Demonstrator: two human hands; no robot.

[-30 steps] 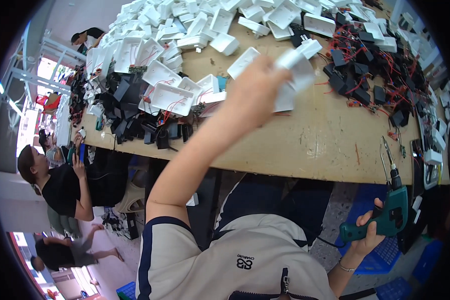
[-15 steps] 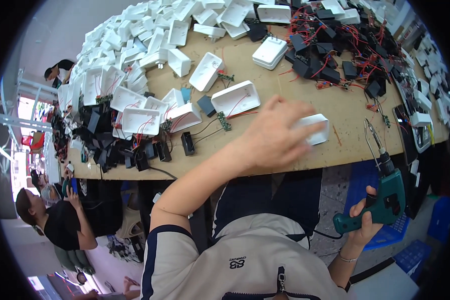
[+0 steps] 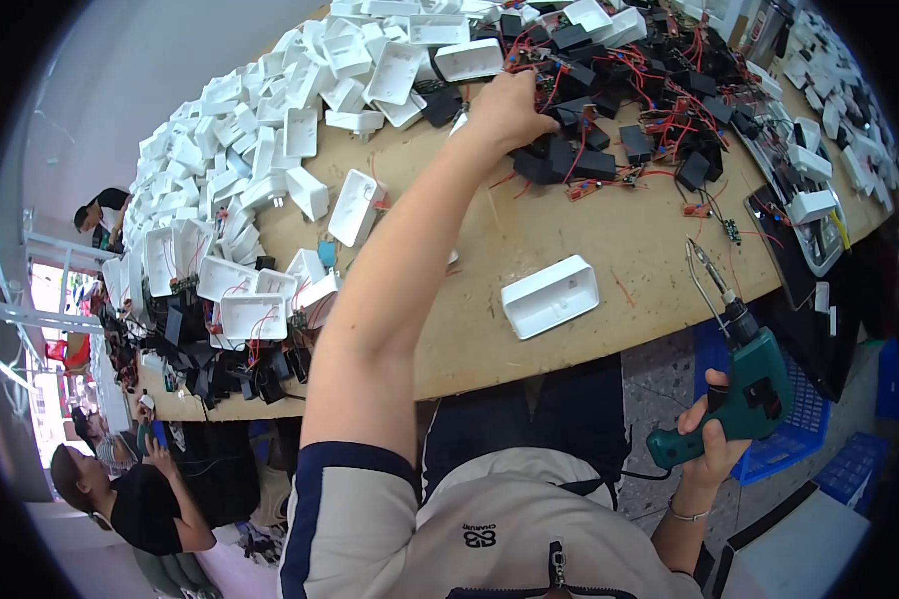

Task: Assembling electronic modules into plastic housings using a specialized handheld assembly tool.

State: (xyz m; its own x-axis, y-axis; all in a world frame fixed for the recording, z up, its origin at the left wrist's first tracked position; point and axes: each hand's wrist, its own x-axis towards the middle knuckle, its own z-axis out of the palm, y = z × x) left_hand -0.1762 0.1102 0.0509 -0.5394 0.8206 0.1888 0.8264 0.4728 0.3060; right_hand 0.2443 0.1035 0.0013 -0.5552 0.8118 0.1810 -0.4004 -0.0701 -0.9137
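Note:
My left hand [image 3: 510, 112] reaches far forward to the near left edge of a heap of black boxes with red wires [image 3: 579, 150]. Its thumb stands apart from the other fingers, whose tips are partly hidden among the parts; nothing can be seen held in it. In my right hand [image 3: 714, 429] is a green soldering gun [image 3: 759, 384], gripped by its handle, with its metal tip [image 3: 704, 258] pointing up over the table's front edge. An open white plastic case [image 3: 552, 298] lies hollow side up before me, touched by neither hand.
White cases [image 3: 260, 150] are heaped at the back left. Cases with wired boards [image 3: 253, 317] lie nearer, partly behind my left arm. A dark flat device [image 3: 781, 245] rests at the table's right edge. Blue crates [image 3: 789, 429] stand below. Another person [image 3: 150, 499] sits at left.
My left hand has left the white case and moved forward to the black boxes. The case now lies uncovered. My right hand keeps its grip on the soldering gun. The view has shifted somewhat.

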